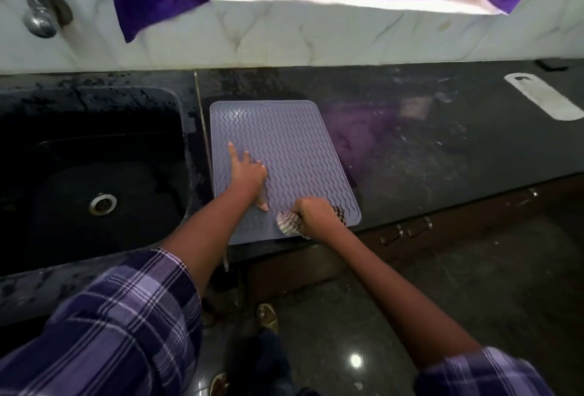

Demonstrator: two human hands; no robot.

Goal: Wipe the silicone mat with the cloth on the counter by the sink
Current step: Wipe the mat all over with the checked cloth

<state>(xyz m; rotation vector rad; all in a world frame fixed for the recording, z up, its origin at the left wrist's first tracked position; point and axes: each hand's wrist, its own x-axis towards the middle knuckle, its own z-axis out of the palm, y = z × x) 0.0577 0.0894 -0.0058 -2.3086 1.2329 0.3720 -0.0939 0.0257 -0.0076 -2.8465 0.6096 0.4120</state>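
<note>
1 head view, looking steeply down, close over counter (pixel 410 149) edge.

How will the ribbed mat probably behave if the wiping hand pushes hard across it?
The mat looks thin and flat, so it is probably floppy and might slide or ruck. The left hand pressing on it suggests it needs pinning. Its near edge overhangs the counter, so it could sag there.

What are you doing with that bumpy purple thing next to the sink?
A person is wiping the silicone mat on the counter beside the sink. The left hand presses on the mat to hold it. The right hand grips a bunched cloth at the mat's near edge.
</note>
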